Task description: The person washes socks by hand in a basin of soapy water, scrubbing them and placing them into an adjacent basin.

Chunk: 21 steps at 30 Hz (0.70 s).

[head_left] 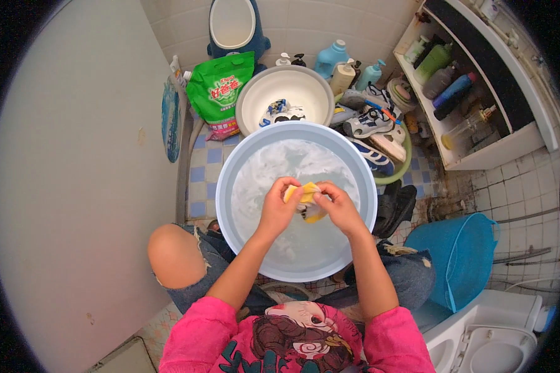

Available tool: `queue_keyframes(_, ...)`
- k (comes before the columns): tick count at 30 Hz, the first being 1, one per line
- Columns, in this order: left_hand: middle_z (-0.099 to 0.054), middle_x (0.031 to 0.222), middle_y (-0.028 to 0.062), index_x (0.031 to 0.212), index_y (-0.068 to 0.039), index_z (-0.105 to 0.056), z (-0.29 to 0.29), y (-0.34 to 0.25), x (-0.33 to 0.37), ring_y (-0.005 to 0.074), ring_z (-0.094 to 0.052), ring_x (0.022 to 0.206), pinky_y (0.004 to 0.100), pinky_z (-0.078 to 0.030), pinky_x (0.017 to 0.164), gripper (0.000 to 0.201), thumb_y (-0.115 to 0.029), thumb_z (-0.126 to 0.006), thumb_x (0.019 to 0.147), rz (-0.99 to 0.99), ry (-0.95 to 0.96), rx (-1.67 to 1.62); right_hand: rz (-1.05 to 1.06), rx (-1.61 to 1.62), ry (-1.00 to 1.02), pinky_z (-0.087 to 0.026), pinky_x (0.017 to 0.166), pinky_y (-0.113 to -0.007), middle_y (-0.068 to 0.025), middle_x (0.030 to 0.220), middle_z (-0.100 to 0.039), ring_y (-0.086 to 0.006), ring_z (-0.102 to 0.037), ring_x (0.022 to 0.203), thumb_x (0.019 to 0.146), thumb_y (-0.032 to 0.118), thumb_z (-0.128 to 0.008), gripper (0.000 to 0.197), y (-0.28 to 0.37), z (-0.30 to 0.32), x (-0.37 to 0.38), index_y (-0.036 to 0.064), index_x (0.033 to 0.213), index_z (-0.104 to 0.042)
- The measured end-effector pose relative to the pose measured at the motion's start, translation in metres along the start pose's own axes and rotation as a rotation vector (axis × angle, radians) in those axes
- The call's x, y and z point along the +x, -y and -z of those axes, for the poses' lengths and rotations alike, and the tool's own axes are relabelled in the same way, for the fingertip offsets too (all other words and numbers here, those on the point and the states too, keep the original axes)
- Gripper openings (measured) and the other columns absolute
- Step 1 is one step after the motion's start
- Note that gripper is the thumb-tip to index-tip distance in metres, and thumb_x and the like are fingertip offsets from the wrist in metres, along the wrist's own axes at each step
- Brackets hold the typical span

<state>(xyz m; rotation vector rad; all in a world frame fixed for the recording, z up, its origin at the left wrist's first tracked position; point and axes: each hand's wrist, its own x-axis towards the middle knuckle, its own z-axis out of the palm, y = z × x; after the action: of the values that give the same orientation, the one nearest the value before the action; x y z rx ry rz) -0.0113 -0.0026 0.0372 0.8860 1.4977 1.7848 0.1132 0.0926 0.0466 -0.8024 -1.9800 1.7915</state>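
Over the middle of a large light-blue basin (223,202), my left hand (278,208) and my right hand (340,208) pinch a small yellow cloth item (306,193) between thumbs and fingers. White and dark patches show on its lower part, which hangs at the water; whether it is a sock I cannot make out. Cloudy, foamy water (302,253) fills the basin. My bent knees stand on either side of it.
Behind the basin are a white basin (242,102) with patterned cloth, a green detergent bag (214,90) and several bottles (331,57). Shoes fill a green tub (406,163) to the right. A blue bucket (466,261) stands near the toilet (498,348); shelves (479,152) hold more bottles.
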Motion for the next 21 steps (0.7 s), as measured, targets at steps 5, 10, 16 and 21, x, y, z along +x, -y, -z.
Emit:
queue_keyframes(5, -0.055, 0.079, 0.0018, 0.098, -0.001, -0.051, 0.007, 0.001, 0.0, 0.0085, -0.051, 0.071, 0.0218, -0.042, 0.067, 0.022, -0.018, -0.054, 0.085, 0.199, 0.22, 0.195, 0.052, 0.018, -0.117, -0.038, 0.068, -0.025, -0.0045, 0.081, -0.047, -0.0142, -0.047, 0.073, 0.085, 0.018, -0.05, 0.017, -0.005, 0.001, 0.002, 0.0014, 0.084, -0.054)
queue_keyframes(10, -0.055, 0.069, 0.007, 0.085, 0.0, -0.052, 0.001, 0.012, -0.001, 0.0148, -0.052, 0.064, 0.0278, -0.042, 0.06, 0.022, -0.021, -0.048, 0.087, 0.25, -0.053, 0.075, 0.226, -0.46, -0.256, -0.039, 0.064, -0.032, -0.0117, 0.076, -0.047, -0.0262, -0.048, 0.069, 0.084, 0.016, -0.047, 0.018, 0.004, -0.025, 0.001, 0.0004, 0.077, -0.053)
queue_keyframes(16, -0.051, 0.063, 0.0161, 0.073, -0.001, -0.046, -0.024, 0.007, -0.025, 0.0297, -0.05, 0.057, 0.037, -0.039, 0.054, 0.03, -0.026, -0.042, 0.089, -0.148, -0.039, 0.438, 0.247, -0.615, -0.418, -0.037, 0.057, -0.041, -0.0174, 0.064, -0.048, -0.0344, -0.048, 0.061, 0.085, 0.016, -0.045, 0.024, -0.003, -0.045, -0.004, -0.0014, 0.069, -0.05)
queue_keyframes(21, -0.049, 0.06, 0.0201, 0.071, 0.001, -0.046, -0.006, 0.009, -0.008, 0.0361, -0.049, 0.058, 0.0403, -0.038, 0.053, 0.033, -0.026, -0.038, 0.089, 0.248, -0.03, 0.318, 0.218, -0.492, -0.401, -0.038, 0.054, -0.043, -0.0176, 0.069, -0.052, -0.0362, -0.049, 0.059, 0.084, 0.016, -0.046, 0.023, 0.003, -0.058, -0.011, 0.0007, 0.068, -0.052)
